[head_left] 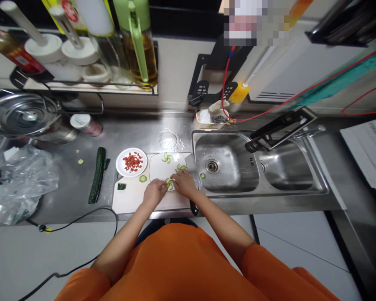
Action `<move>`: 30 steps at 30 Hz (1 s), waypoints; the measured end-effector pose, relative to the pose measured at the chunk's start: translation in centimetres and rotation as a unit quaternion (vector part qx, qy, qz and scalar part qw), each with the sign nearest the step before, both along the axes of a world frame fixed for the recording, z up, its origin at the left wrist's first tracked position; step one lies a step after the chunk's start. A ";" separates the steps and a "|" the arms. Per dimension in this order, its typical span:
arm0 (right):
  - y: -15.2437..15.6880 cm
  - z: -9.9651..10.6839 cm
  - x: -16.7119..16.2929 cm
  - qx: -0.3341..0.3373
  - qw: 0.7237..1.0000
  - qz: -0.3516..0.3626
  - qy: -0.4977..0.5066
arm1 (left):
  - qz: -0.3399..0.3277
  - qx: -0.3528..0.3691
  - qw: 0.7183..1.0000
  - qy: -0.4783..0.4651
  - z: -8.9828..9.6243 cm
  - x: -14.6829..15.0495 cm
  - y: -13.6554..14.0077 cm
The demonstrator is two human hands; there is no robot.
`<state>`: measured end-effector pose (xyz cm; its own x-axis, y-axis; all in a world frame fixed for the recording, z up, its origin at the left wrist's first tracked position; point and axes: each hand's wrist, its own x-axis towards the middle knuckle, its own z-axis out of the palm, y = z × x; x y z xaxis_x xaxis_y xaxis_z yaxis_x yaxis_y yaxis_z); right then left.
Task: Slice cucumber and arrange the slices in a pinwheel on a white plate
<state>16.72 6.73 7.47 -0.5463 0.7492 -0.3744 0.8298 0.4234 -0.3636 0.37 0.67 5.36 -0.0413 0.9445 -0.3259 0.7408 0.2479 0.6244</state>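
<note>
A white square plate [158, 165] lies on a pale cutting board [128, 196], with thin cucumber slices fanned in small groups near its edges. At the plate's near edge, my left hand [155, 193] is closed with fingertips pinched at one group of cucumber slices [169, 184]. My right hand [184, 183] reaches over the same group from the right, fingers bent and touching it; what lies under its fingertips is partly hidden. Another group of slices [181, 167] shows just beyond that hand. A knife [194, 207] lies at the board's right side, its black handle toward me.
Left of the square plate sits a round white plate [119, 165] of small red pieces. Cucumber offcuts [121, 186] rest on the board. A cucumber [97, 177], a plastic bag [28, 175] and a lidded pot [28, 119] stand further left. A double sink [225, 190] is at right.
</note>
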 end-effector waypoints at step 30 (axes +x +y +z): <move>-3.8 0.1 1.8 0.031 0.994 -0.096 0.042 | 0.255 -0.036 0.963 0.082 -1.5 -7.0 -0.3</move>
<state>18.50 2.96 7.57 -0.4176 0.8629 -0.2844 0.8658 0.2830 -0.4128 -6.62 0.32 3.87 -0.5503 0.7632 -0.3386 0.5990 0.6434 0.4767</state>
